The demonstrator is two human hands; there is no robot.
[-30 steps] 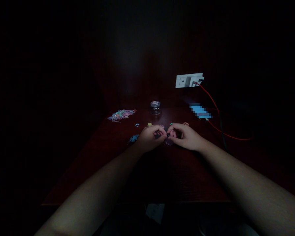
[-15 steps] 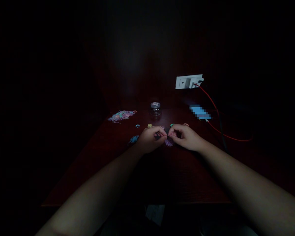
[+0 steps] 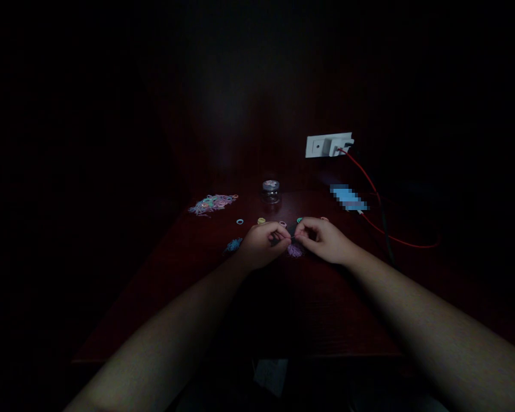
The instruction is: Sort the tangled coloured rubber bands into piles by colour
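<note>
My left hand [image 3: 261, 245] and my right hand [image 3: 326, 240] meet over the middle of the table, thumbs and forefingers pinched. Between the fingertips runs a thin pale strand that looks like a small hair elastic. Just below the fingertips lies a bunch of purple elastics [image 3: 295, 250]. A blue bunch [image 3: 234, 245] is left of my left hand and partly hidden by it. Beyond the hands is a row of small rings: blue [image 3: 240, 221], yellow [image 3: 261, 220], pink [image 3: 282, 224], green [image 3: 299, 220] and a partly covered pinkish one [image 3: 324, 218].
A mixed pastel pile of elastics [image 3: 214, 204] lies at the far left of the dark red table [image 3: 175, 297]. Behind the row stands a clear lidded jar [image 3: 270, 190]. To the right, a red cable [image 3: 364, 170] runs from a wall socket [image 3: 316, 147] towards a blurred-out flat device [image 3: 347, 197].
My fingertips have drawn very slightly apart, with the strand still between them. The whole view has shifted a little; the things on the table lie as before.
</note>
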